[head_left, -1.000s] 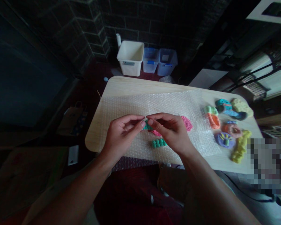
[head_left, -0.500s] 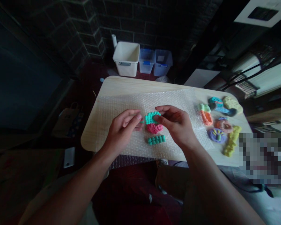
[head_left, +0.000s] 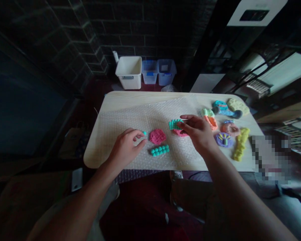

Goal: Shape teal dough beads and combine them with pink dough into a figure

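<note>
My right hand pinches a slab of small turquoise balls between thumb and fingers, above the bubble wrap. Beneath it shows part of a second pink piece; I cannot tell whether the two are joined. My left hand is half curled, thumb and index finger apart. A single turquoise ball is at its fingertips, apparently lying on the wrap. Just right of that hand lies a rough pink clay-like lump, with a turquoise block of balls in two rows nearer me.
On the right of the wooden table lie several soft clay-like shapes, including a yellow strip, a purple disc and an orange-and-green piece. Beyond the table stand a white bin and two clear boxes.
My right hand has moved right with the turquoise slab, uncovering the pink lump. My left hand has lowered a little and its fingers have curled. The whole view has shifted.
</note>
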{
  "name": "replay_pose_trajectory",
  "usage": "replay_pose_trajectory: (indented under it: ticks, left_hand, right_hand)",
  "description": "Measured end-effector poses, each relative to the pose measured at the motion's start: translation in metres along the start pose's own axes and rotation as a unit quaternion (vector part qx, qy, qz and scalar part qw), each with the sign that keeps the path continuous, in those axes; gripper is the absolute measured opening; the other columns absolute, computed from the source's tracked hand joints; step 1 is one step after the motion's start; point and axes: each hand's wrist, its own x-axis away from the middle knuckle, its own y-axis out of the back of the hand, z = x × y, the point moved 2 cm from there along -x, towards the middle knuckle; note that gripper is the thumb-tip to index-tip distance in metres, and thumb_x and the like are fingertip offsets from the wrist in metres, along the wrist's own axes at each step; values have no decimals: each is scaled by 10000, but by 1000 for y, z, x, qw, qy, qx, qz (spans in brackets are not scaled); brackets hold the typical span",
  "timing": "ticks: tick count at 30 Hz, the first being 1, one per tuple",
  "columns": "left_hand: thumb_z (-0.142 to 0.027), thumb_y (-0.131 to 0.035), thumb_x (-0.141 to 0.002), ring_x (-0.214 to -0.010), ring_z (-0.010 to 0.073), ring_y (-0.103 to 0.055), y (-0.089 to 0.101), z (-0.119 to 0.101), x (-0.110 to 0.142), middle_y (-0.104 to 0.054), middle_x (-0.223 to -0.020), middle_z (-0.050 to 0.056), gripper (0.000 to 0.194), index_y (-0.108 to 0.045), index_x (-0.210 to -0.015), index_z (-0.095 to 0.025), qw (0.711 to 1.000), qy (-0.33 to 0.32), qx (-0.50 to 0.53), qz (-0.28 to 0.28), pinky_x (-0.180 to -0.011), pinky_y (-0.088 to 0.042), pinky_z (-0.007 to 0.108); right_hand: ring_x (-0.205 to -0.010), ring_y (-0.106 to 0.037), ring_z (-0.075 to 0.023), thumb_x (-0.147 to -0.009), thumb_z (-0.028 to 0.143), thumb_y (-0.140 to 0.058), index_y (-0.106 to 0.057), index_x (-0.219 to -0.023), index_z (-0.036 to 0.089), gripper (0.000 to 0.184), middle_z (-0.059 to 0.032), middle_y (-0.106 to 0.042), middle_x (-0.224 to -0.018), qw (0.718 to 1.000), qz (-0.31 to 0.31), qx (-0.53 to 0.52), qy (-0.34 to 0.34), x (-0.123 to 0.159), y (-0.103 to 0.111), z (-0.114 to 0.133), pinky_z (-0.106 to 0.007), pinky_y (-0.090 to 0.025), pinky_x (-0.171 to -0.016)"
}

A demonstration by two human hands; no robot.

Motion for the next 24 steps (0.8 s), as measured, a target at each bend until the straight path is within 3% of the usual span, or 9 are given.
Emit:
replay_pose_trajectory:
  ticks: [5, 10, 15, 20, 24]
  left_hand:
    - [-224, -850, -863, -1022, 282, -712, -25, -22, 5, -746, -1061, 77, 189, -716, -995, -200, 995, -39, -17, 86, -914, -547, 406]
    - [-176, -831, -825, -1002, 299, -712, -35, -29, 8, -752, -1038, 92, 178, -715, -959, -194, 992, -20, -33, 124, -878, -549, 413]
    - [-139, -761, -828, -917, 269, -718, -35, -31, 10, -767, -966, 96, 112, -708, -919, -176, 994, -6, 8, 108, -833, -547, 388]
    - [-236, -755, -841, -722, 192, -713, -22, -25, 4, -779, -846, 47, 108, -719, -921, -174, 989, 61, 119, 69, -673, -529, 304]
    - [-262, -749, -837, -710, 178, -730, -11, -25, 1, -787, -827, 37, 155, -756, -961, -171, 982, 86, 160, 45, -646, -527, 270]
  right_hand:
    - [-771, -741, -183, -634, 319, -1023, -763, -957, 180, 437, -42, -785, -851, 998, 49, -41, -27, 2, 2, -4, -334, -592, -720]
    - [-718, -688, -135, -611, 324, -1043, -793, -848, 173, 376, -15, -756, -822, 991, 113, -35, -68, 9, -4, -12, -292, -561, -688]
    - [-748, -700, -152, -639, 320, -1029, -805, -861, 183, 344, -16, -768, -828, 985, 150, -18, -78, 16, -16, -16, -310, -565, -717]
    - [-803, -702, -162, -716, 334, -990, -815, -881, 188, 281, -30, -785, -869, 987, 158, 33, -23, 22, -26, -6, -325, -557, -785]
    - [-817, -705, -181, -761, 376, -964, -822, -900, 199, 266, -45, -798, -873, 984, 150, 100, 13, 24, -35, -2, -346, -552, -805]
